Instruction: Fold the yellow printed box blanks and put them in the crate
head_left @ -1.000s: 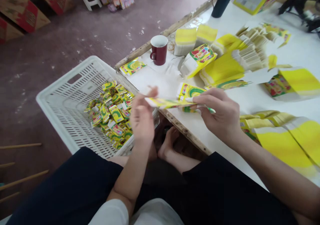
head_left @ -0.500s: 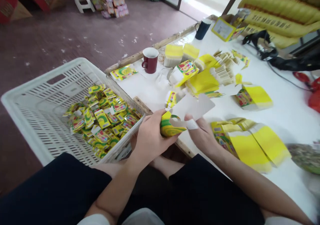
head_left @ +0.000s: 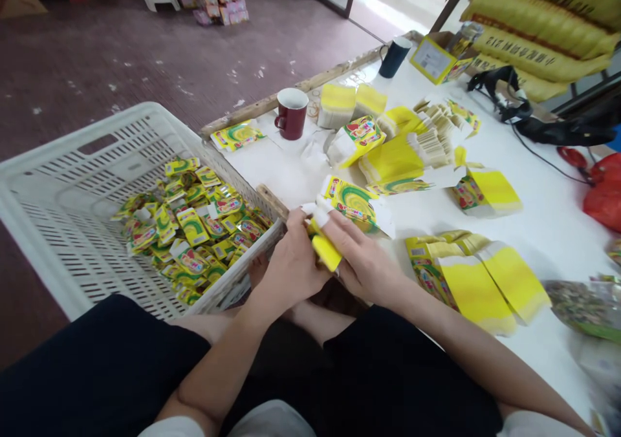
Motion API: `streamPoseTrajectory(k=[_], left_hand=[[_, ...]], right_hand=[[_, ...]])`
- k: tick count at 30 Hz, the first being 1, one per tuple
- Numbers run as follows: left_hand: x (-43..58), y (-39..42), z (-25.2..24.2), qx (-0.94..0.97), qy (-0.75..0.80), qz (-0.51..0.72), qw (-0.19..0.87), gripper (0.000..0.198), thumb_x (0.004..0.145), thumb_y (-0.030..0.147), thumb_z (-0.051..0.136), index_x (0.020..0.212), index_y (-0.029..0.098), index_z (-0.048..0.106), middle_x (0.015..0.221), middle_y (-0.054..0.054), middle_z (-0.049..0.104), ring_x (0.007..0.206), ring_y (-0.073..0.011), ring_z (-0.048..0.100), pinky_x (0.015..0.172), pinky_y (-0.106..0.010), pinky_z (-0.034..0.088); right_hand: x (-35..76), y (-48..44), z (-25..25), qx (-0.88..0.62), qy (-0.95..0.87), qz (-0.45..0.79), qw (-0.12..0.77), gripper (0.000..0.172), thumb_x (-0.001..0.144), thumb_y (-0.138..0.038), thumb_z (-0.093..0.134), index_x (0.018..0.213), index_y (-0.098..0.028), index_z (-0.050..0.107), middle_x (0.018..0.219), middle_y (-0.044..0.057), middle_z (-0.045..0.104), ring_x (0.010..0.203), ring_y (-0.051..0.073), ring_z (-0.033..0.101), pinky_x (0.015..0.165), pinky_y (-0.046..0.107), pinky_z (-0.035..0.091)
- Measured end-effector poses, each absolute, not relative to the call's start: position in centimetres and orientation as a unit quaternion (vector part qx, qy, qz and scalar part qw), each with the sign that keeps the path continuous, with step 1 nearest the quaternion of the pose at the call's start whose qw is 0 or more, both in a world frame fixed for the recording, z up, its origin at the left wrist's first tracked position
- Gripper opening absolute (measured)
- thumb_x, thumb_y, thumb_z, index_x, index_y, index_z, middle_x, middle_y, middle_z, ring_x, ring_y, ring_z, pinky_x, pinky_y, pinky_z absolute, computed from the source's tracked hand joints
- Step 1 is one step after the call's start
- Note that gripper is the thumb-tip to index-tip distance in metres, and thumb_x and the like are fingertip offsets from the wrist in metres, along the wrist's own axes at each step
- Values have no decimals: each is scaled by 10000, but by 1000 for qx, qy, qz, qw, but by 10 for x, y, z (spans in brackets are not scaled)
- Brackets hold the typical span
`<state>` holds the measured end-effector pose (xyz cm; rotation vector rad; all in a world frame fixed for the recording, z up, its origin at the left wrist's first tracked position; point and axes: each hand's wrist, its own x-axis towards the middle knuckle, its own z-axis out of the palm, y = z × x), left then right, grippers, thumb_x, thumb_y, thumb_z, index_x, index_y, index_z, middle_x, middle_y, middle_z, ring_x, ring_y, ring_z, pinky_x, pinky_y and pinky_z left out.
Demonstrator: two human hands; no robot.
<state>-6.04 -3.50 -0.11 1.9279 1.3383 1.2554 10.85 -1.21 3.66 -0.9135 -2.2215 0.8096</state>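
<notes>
My left hand [head_left: 297,256] and my right hand [head_left: 365,256] meet above the table's near edge. Both are closed on a small yellow carton [head_left: 326,251], its yellow flap pointing down towards me; fingers cover much of it. Just beyond my fingertips a larger yellow and green carton [head_left: 350,201] with white flaps lies on the table. To the left of my left hand stands a white plastic crate [head_left: 63,211], with a heap of small yellow and green packets [head_left: 194,227] in it.
On the white table [head_left: 286,178] are a maroon mug [head_left: 292,115], a dark mug [head_left: 394,58], flattened yellow cartons [head_left: 478,285], stacked cartons [head_left: 395,156] and a red bag [head_left: 604,191]. Wooden strips edge the table. Yellow sacks [head_left: 538,30] are piled at the far right.
The larger carton with white flaps has left my hands and lies on the table. My right hand has moved left to join my left hand on the small yellow carton.
</notes>
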Motion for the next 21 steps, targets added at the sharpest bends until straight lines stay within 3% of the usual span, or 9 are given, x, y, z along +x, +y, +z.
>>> streamPoseTrajectory(k=[2, 4, 9, 13, 16, 19, 21], left_hand=[[-62, -33, -3, 693, 494, 488, 196, 746, 760, 211, 719, 1374, 219, 294, 1281, -159, 522, 1165, -316, 605, 900, -464, 555], [-66, -30, -1, 700, 503, 481, 161, 678, 744, 211, 739, 1318, 212, 380, 1298, -161, 519, 1247, -340, 556, 1012, -513, 507], [-83, -27, 12, 723, 493, 435, 210, 555, 746, 307, 805, 1208, 228, 508, 1128, -82, 667, 1076, -285, 672, 941, -415, 548], [-95, -28, 17, 707, 518, 419, 238, 671, 699, 389, 863, 1257, 248, 518, 1133, -73, 728, 1036, -288, 723, 889, -387, 563], [-97, -30, 20, 695, 530, 404, 269, 832, 662, 432, 891, 1352, 261, 459, 1149, -74, 748, 1015, -292, 740, 876, -391, 569], [-91, -35, 22, 697, 530, 407, 260, 800, 685, 436, 876, 1349, 250, 472, 1167, -90, 745, 1068, -308, 727, 938, -421, 558], [-85, -38, 22, 684, 538, 420, 257, 732, 696, 423, 871, 1310, 239, 516, 1168, -95, 736, 1094, -313, 714, 968, -434, 548]], right_hand=[[112, -11, 35, -333, -861, 222, 314, 483, 992, -173, 471, 1453, -287, 559, 1487, 107, 595, 1386, 257, 570, 1094, 434, 537], [117, -8, 35, -345, -854, 162, 353, 542, 958, -93, 457, 1443, -312, 559, 1461, 106, 615, 1343, 252, 610, 1065, 450, 559], [122, -7, 32, -357, -876, 104, 307, 544, 955, -240, 563, 1495, -268, 497, 1529, 168, 533, 1401, 337, 550, 1010, 514, 587], [127, -3, 35, -347, -888, 132, 269, 327, 986, -253, 547, 1301, -255, 636, 1515, 170, 532, 1346, 322, 596, 949, 455, 606], [131, -1, 43, -312, -891, 188, 270, 232, 975, -289, 599, 1195, -243, 652, 1428, 176, 580, 1323, 313, 606, 980, 456, 579], [129, -3, 46, -327, -873, 242, 268, 261, 935, -320, 655, 1179, -245, 603, 1328, 151, 603, 1371, 324, 543, 1032, 490, 538], [124, -5, 42, -357, -851, 264, 281, 373, 931, -339, 652, 1268, -246, 521, 1317, 148, 584, 1399, 323, 500, 1068, 505, 511]])
